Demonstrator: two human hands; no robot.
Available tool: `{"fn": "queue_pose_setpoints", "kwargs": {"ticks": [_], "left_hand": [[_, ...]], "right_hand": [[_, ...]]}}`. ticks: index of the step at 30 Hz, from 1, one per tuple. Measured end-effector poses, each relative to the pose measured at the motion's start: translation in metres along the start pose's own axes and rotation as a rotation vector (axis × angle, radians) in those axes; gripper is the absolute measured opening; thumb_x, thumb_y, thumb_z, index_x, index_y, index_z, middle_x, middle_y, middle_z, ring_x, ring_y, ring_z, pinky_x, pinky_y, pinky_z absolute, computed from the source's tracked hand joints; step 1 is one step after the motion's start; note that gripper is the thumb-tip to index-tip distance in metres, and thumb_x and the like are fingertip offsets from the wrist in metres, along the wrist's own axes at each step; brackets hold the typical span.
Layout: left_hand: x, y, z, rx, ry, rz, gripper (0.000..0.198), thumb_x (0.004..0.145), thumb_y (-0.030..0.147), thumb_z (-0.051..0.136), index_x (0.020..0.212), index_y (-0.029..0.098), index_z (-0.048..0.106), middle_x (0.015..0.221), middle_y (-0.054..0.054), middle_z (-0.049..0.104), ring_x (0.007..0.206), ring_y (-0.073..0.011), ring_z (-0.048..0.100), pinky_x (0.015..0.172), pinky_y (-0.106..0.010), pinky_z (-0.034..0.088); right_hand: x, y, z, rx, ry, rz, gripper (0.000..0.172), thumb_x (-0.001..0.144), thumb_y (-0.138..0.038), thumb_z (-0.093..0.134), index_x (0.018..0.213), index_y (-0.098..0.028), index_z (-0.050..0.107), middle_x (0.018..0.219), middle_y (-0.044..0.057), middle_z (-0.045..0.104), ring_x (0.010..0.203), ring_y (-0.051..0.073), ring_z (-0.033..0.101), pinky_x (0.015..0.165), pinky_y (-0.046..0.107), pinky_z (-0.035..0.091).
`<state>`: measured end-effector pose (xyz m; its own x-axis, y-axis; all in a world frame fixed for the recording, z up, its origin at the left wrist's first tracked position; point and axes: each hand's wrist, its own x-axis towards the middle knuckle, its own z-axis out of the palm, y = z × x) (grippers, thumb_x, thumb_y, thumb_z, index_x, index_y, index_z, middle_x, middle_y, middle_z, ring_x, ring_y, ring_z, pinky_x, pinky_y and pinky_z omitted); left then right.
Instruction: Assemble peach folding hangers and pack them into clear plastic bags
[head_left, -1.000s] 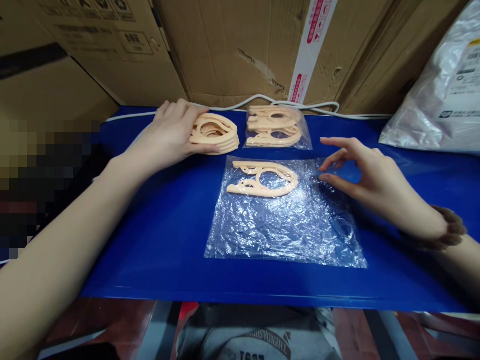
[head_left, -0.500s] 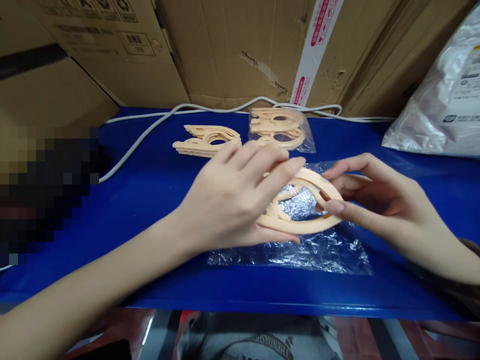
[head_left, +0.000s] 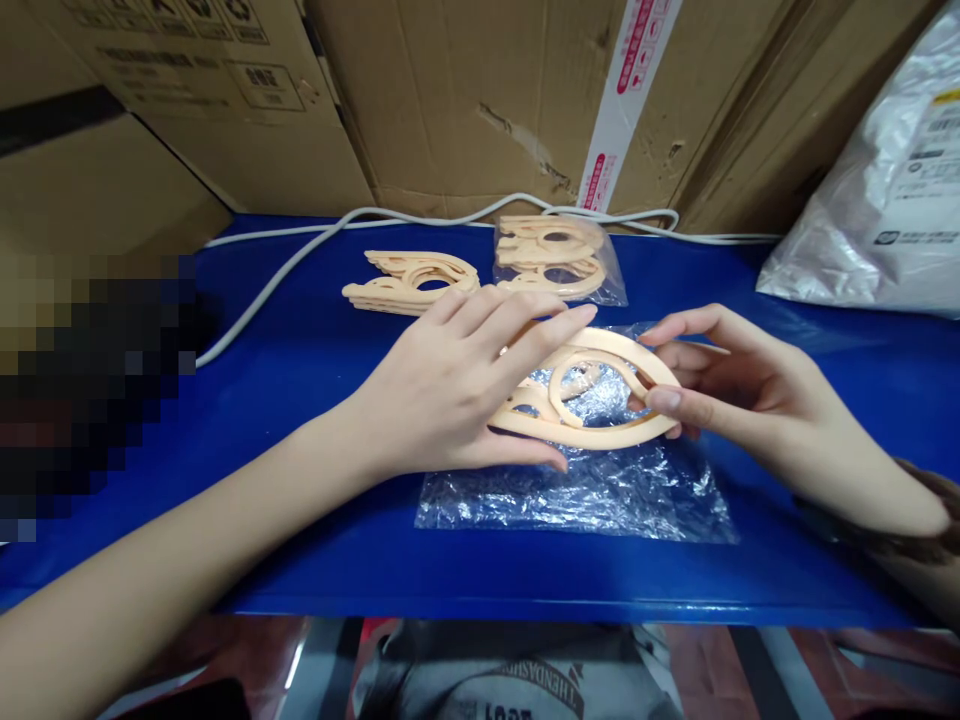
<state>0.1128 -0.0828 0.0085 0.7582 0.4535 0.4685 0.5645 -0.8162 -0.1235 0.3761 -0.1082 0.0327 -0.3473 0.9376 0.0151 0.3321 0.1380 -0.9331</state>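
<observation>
A beige folding hanger (head_left: 622, 437), folded into a leaf shape with a ring inside, is held between both hands over a clear plastic bag (head_left: 570, 500). My left hand (head_left: 450, 390) lies across its left end, fingers over the top edge and thumb along the lower edge; the palm hides that end. My right hand (head_left: 742, 385) pinches the pointed right end between thumb and fingers. Behind my left hand is a stack of similar beige hangers (head_left: 390, 292). Beside that stack, more hangers (head_left: 555, 262) lie in a clear bag.
The blue tabletop (head_left: 300, 540) ends at a front edge near me. A white cable (head_left: 277, 285) runs along the back, before cardboard boxes (head_left: 465, 110). At the right stands a white plastic package (head_left: 877, 200). Part of the left side is pixelated.
The hanger has turned to lie flatter, showing its ring and inner curves more fully. My left hand has shifted slightly left and up, while my right hand keeps its pinch.
</observation>
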Motion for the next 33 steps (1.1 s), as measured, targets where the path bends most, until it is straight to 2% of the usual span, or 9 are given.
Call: {"fn": "queue_pose_setpoints", "kwargs": {"ticks": [4,12,17,20,24,27,30,32,33], "left_hand": [[0.000,-0.003,-0.001,-0.002,0.005,0.024,0.090,0.089,0.074,0.053,0.147,0.006,0.044,0.142,-0.021,0.056,0.130,-0.0357,0.052,0.110,-0.045,0.037],[0.000,-0.003,-0.004,0.073,-0.096,0.040,0.084,0.094,0.059,0.054,0.152,0.002,0.037,0.137,-0.022,0.060,0.122,-0.0357,0.057,0.103,-0.044,0.041],[-0.001,-0.004,-0.002,0.065,-0.060,0.057,0.081,0.096,0.061,0.048,0.150,0.001,0.042,0.134,-0.021,0.063,0.119,-0.0341,0.060,0.105,-0.045,0.040],[-0.001,-0.004,-0.002,0.092,0.004,0.099,0.079,0.095,0.062,0.049,0.144,-0.001,0.048,0.126,-0.021,0.067,0.110,-0.0321,0.064,0.097,-0.043,0.044],[0.001,0.002,-0.001,0.091,0.048,0.113,0.081,0.095,0.064,0.049,0.141,-0.003,0.050,0.123,-0.020,0.069,0.104,-0.0305,0.066,0.086,-0.040,0.046],[0.002,0.008,0.001,0.087,0.059,0.108,0.085,0.096,0.068,0.046,0.142,-0.004,0.049,0.124,-0.020,0.069,0.103,-0.0306,0.066,0.083,-0.040,0.047],[0.002,0.013,0.001,0.027,0.028,0.071,0.090,0.094,0.073,0.044,0.146,-0.001,0.045,0.131,-0.020,0.066,0.111,-0.0309,0.064,0.091,-0.041,0.047],[0.002,0.012,0.000,-0.105,-0.073,-0.022,0.100,0.089,0.080,0.045,0.154,0.004,0.035,0.148,-0.020,0.053,0.132,-0.0327,0.054,0.107,-0.043,0.043],[0.001,0.011,-0.001,-0.188,-0.152,-0.086,0.107,0.085,0.084,0.044,0.158,0.007,0.027,0.158,-0.020,0.041,0.142,-0.0337,0.044,0.114,-0.045,0.037]], "right_hand": [[-0.001,-0.001,-0.001,-0.066,0.020,-0.015,0.034,0.083,-0.042,0.076,0.111,-0.029,0.064,0.091,0.002,0.076,0.075,0.018,0.071,0.060,0.028,0.058],[0.000,0.000,-0.001,-0.120,0.025,0.001,0.037,0.085,-0.047,0.073,0.114,-0.027,0.063,0.094,0.004,0.076,0.076,0.019,0.071,0.059,0.030,0.058],[-0.001,0.005,0.001,-0.099,-0.016,-0.022,0.033,0.088,-0.043,0.071,0.115,-0.025,0.061,0.096,0.004,0.076,0.084,0.020,0.074,0.061,0.027,0.060],[-0.002,0.010,0.000,-0.239,-0.006,-0.176,0.040,0.091,-0.040,0.069,0.127,-0.026,0.058,0.108,0.005,0.073,0.093,0.020,0.073,0.070,0.028,0.062],[-0.005,0.013,0.003,-0.569,-0.021,-0.516,0.073,0.080,-0.046,0.080,0.144,-0.027,0.050,0.142,0.010,0.055,0.131,0.030,0.055,0.104,0.042,0.054],[-0.008,0.009,0.009,-0.707,-0.053,-0.589,0.071,0.084,-0.044,0.076,0.146,-0.026,0.048,0.144,0.012,0.051,0.133,0.030,0.053,0.106,0.043,0.053],[-0.010,0.005,0.009,-0.758,-0.037,-0.586,0.063,0.088,-0.038,0.072,0.145,-0.027,0.048,0.141,0.012,0.053,0.126,0.029,0.058,0.102,0.044,0.056],[-0.008,0.003,0.001,-0.801,-0.019,-0.571,0.063,0.087,-0.039,0.071,0.144,-0.027,0.048,0.140,0.011,0.053,0.125,0.030,0.058,0.103,0.046,0.055],[-0.005,0.003,-0.007,-0.813,-0.015,-0.548,0.063,0.086,-0.040,0.071,0.144,-0.027,0.048,0.140,0.011,0.054,0.125,0.031,0.058,0.105,0.047,0.053]]}}
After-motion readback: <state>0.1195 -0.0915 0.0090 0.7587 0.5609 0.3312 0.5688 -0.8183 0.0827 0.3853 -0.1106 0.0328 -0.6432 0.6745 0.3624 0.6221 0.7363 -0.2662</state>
